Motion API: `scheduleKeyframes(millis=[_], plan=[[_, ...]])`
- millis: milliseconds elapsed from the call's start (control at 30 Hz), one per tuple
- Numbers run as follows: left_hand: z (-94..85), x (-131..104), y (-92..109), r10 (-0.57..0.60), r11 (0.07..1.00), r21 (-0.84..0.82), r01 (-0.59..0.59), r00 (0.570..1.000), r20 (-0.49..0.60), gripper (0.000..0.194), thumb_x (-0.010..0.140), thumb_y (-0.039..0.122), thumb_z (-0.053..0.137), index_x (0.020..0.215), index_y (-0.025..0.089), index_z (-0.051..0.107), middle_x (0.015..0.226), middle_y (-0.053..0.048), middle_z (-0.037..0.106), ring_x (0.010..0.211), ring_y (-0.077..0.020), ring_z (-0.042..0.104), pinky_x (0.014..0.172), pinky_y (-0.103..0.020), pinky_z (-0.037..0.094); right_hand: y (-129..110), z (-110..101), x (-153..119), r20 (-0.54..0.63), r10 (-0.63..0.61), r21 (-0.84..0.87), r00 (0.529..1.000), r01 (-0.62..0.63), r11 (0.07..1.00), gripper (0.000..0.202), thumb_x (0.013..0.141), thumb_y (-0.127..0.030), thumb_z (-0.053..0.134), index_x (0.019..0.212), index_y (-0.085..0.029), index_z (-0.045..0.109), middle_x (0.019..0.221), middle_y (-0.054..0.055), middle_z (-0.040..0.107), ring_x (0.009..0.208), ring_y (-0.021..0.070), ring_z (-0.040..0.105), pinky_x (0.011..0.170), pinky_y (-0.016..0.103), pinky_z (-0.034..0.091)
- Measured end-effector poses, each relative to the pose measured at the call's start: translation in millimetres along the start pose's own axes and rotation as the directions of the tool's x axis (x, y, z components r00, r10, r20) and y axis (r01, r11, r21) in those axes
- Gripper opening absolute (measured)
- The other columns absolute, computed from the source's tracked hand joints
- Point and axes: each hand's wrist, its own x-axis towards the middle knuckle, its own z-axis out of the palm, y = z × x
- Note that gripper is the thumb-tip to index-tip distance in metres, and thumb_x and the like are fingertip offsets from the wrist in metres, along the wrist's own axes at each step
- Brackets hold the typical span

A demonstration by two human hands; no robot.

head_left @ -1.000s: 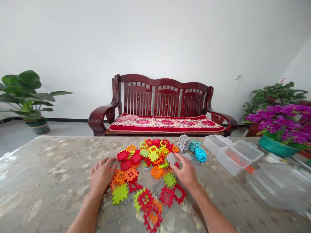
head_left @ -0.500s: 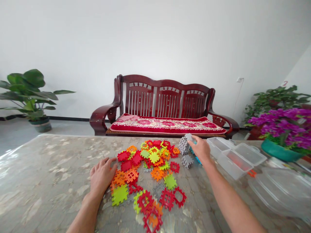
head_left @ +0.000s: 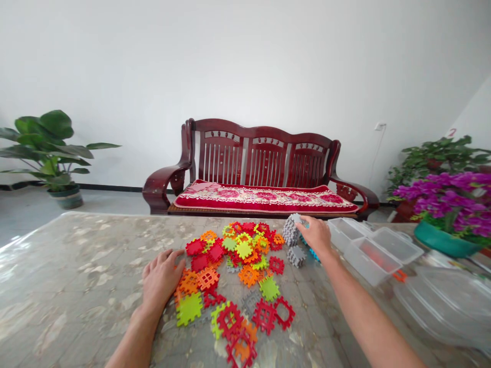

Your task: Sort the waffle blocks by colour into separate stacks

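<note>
Loose interlocking plastic building tiles in red, orange, lime green and grey lie in a heap mid-table, some with window-like cut-outs. Beside the heap's left edge my left hand rests on the tabletop, fingers stretched out and holding nothing. At the back right, my right hand has its thumb and forefinger on the top tile of a tall stack of grey tiles. A shorter stack of grey tiles stands in front of it. Blue tiles are partly hidden behind my right hand.
Right of my right hand is a clear compartment box, with an orange piece beside it. Clear plastic lids or trays and a teal pot of purple flowers are farther right. Beyond the table stands a wooden bench.
My right hand has lowered slightly, and the grey tile in its fingers now lies flatter on the tall stack. My left hand has stayed in place. The view has shifted very slightly.
</note>
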Motion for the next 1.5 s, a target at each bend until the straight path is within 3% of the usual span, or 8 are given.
scheduleKeyframes(millis=[633,833,900,967,1067,1200,1400,1500], plan=[[1.2,-0.7,-0.3,0.003,1.000,-0.014,-0.003,1.000,-0.016,0.043,0.092,0.039,0.038,0.125,0.030,0.064,0.137,-0.007,0.057,0.124,-0.0276,0.052,0.107,-0.044,0.033,2.9,10.3,-0.9,0.003,-0.015,0.073,1.000,0.015,0.997,0.041,0.084,-0.046,0.061,0.116,-0.023,0.070,0.107,0.009,0.074,0.100,0.0269,0.065,0.087,0.036,0.045],[-0.1,-0.1,-0.2,0.009,1.000,-0.018,-0.010,1.000,-0.026,0.041,0.092,0.038,0.039,0.125,0.030,0.064,0.137,-0.008,0.057,0.125,-0.0268,0.051,0.108,-0.043,0.032,-5.8,12.5,-21.8,-0.155,-0.068,0.328,0.986,0.116,0.938,0.035,0.082,-0.039,0.059,0.110,-0.021,0.070,0.116,0.009,0.071,0.108,0.0253,0.061,0.097,0.038,0.043],[-1.3,-0.4,0.6,0.015,1.000,-0.021,-0.015,1.000,-0.014,0.042,0.092,0.039,0.038,0.125,0.030,0.063,0.137,-0.008,0.057,0.125,-0.0270,0.051,0.108,-0.044,0.032,-16.1,15.3,-40.8,-0.116,-0.125,0.457,0.985,0.165,0.874,0.031,0.082,-0.036,0.057,0.106,-0.022,0.071,0.109,0.007,0.072,0.103,0.0232,0.063,0.095,0.037,0.045],[-2.6,-0.8,1.4,0.009,1.000,-0.025,-0.009,1.000,0.001,0.043,0.093,0.039,0.038,0.125,0.029,0.063,0.137,-0.008,0.057,0.125,-0.0273,0.051,0.108,-0.045,0.031,-28.6,17.6,-63.6,-0.002,-0.215,0.581,0.977,0.176,0.795,0.027,0.082,-0.032,0.057,0.101,-0.022,0.072,0.101,0.005,0.074,0.094,0.0204,0.065,0.088,0.034,0.049],[-3.0,-1.4,1.8,0.003,0.999,-0.032,-0.004,1.000,-0.002,0.042,0.092,0.039,0.038,0.125,0.030,0.063,0.136,-0.007,0.057,0.124,-0.0267,0.051,0.107,-0.044,0.032,-46.8,16.9,-96.1,0.185,-0.370,0.666,0.911,0.160,0.728,0.021,0.079,-0.025,0.061,0.095,-0.023,0.074,0.093,0.003,0.074,0.081,0.0174,0.066,0.079,0.030,0.051],[-2.0,-1.7,1.5,0.013,0.999,-0.037,-0.014,1.000,-0.018,0.042,0.092,0.038,0.039,0.125,0.030,0.064,0.136,-0.007,0.058,0.124,-0.0264,0.051,0.106,-0.043,0.032,-66.9,9.2,-122.0,0.249,-0.558,0.659,0.791,0.284,0.697,0.021,0.077,-0.016,0.064,0.092,-0.025,0.075,0.094,0.001,0.074,0.092,0.0177,0.065,0.087,0.031,0.047],[-2.3,-1.5,2.1,0.016,0.999,-0.028,-0.016,1.000,-0.012,0.043,0.092,0.039,0.038,0.125,0.029,0.064,0.137,-0.008,0.057,0.125,-0.0274,0.051,0.107,-0.044,0.033,-93.2,4.8,-129.0,0.295,-0.800,0.556,0.522,0.587,0.588,0.019,0.086,-0.019,0.062,0.099,-0.026,0.074,0.096,0.001,0.072,0.096,0.0167,0.063,0.087,0.028,0.044],[-1.1,-1.3,1.0,0.025,1.000,-0.017,-0.025,1.000,-0.015,0.043,0.092,0.039,0.038,0.126,0.029,0.063,0.137,-0.008,0.057,0.124,-0.0269,0.052,0.107,-0.043,0.032,-102.8,3.3,-126.9,0.344,-0.840,0.436,0.419,0.721,0.538,0.016,0.087,-0.021,0.061,0.098,-0.025,0.072,0.095,0.002,0.070,0.095,0.0183,0.062,0.078,0.028,0.045]])
